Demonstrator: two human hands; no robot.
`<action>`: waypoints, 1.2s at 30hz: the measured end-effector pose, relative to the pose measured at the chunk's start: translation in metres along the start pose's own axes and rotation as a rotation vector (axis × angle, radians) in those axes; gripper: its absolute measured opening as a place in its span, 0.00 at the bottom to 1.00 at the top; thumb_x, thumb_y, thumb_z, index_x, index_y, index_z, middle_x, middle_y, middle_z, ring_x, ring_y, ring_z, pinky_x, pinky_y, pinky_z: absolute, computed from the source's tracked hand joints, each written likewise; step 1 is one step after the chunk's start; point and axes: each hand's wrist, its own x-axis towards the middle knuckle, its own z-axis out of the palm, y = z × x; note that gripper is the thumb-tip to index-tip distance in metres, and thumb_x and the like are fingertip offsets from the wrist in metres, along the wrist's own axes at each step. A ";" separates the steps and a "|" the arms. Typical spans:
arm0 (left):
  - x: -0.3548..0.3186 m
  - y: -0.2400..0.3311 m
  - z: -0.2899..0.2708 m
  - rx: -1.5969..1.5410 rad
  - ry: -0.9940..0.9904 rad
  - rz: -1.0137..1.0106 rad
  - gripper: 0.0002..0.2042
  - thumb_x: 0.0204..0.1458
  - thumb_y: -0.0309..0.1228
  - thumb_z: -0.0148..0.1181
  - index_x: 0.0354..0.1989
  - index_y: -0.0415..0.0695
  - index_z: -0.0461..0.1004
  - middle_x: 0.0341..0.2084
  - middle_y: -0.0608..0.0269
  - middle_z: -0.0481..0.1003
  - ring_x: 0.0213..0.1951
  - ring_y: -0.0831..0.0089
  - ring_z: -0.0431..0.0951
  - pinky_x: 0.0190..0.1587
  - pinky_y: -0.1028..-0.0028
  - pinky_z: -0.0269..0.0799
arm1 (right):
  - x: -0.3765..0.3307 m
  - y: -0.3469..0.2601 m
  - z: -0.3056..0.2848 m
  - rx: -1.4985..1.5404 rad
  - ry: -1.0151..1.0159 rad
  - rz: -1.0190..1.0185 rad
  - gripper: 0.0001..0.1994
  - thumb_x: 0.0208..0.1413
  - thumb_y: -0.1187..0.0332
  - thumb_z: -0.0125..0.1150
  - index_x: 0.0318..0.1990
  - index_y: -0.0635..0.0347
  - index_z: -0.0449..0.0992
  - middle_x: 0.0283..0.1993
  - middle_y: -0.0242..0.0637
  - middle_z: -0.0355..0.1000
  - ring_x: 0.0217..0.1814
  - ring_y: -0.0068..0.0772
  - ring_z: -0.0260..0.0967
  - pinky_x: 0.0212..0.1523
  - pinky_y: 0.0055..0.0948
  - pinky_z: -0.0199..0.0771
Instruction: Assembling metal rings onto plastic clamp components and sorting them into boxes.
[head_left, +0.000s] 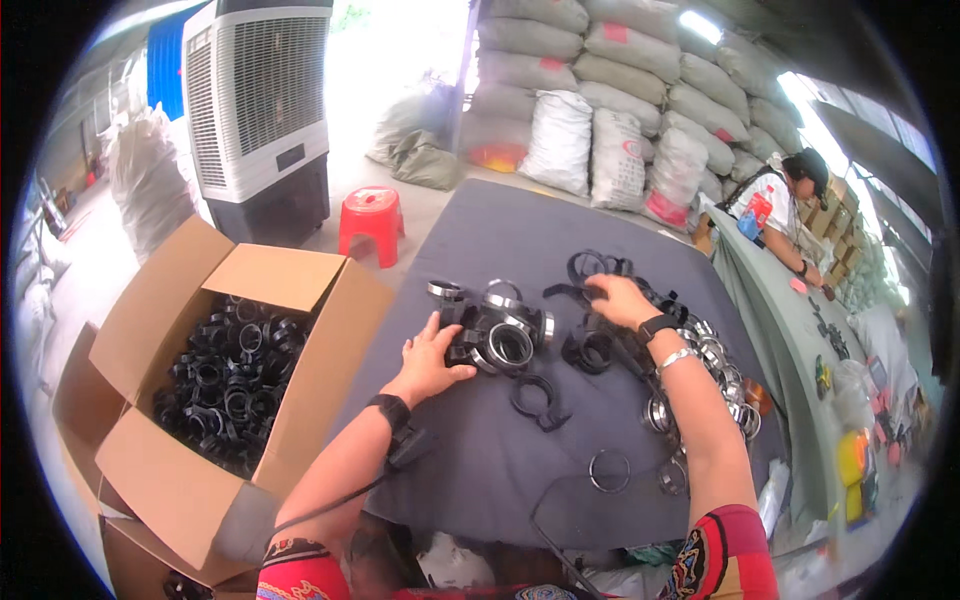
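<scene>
Hands work over a worktop (pixel 500 480) draped in dark grey cloth. The left hand (pixel 432 358) lies palm down with fingers spread, its fingertips touching a tight cluster of black clips and silver-rimmed rings (pixel 497 335) near the middle of the cloth; it presses rather than grips, holding nothing closed in it. The right hand (pixel 622 298) reaches further out, fingers curled down onto a heap of black plastic clamps (pixel 592 270) at the far side; whether it actually grasps one cannot be told. The rings in the cluster mostly lie flat, openings facing up. One open black clamp (pixel 537 400) lies alone just nearer the person, its tail pointing down and right. A line of metal rings (pixel 715 375) runs along the right forearm, from far to near. A single thin ring (pixel 609 470) lies flat close to the near edge. To the left stands an open cardboard box (pixel 300 385) filled with black clamps. A red stool (pixel 371 222) stands beyond the worktop, near a large air cooler (pixel 262 110).
</scene>
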 end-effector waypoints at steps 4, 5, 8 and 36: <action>-0.030 0.016 -0.015 -0.069 0.024 -0.013 0.37 0.39 0.38 0.68 0.61 0.49 0.60 0.65 0.39 0.45 0.66 0.45 0.49 0.65 0.55 0.48 | -0.036 -0.031 -0.022 0.080 0.239 -0.048 0.11 0.46 0.70 0.60 0.37 0.64 0.78 0.37 0.48 0.75 0.40 0.48 0.72 0.44 0.36 0.71; -0.040 0.025 -0.015 -0.002 0.157 0.083 0.36 0.40 0.38 0.68 0.60 0.47 0.61 0.64 0.39 0.48 0.65 0.45 0.51 0.64 0.55 0.50 | -0.046 -0.043 -0.022 0.136 0.245 -0.016 0.10 0.45 0.70 0.61 0.36 0.65 0.78 0.34 0.47 0.76 0.37 0.45 0.73 0.42 0.35 0.72; -0.078 0.081 -0.025 -0.074 0.335 0.454 0.28 0.45 0.35 0.64 0.54 0.39 0.65 0.51 0.44 0.68 0.54 0.50 0.67 0.53 0.59 0.64 | -0.085 -0.072 -0.013 0.715 0.090 0.156 0.09 0.51 0.72 0.59 0.34 0.72 0.76 0.31 0.38 0.76 0.30 0.26 0.76 0.32 0.24 0.73; -0.233 0.035 0.037 -0.349 0.441 -0.017 0.11 0.48 0.24 0.52 0.40 0.34 0.66 0.18 0.60 0.69 0.21 0.71 0.70 0.26 0.72 0.66 | -0.267 -0.109 0.077 -0.249 0.127 0.148 0.06 0.48 0.70 0.58 0.29 0.64 0.72 0.32 0.47 0.69 0.34 0.50 0.71 0.34 0.43 0.71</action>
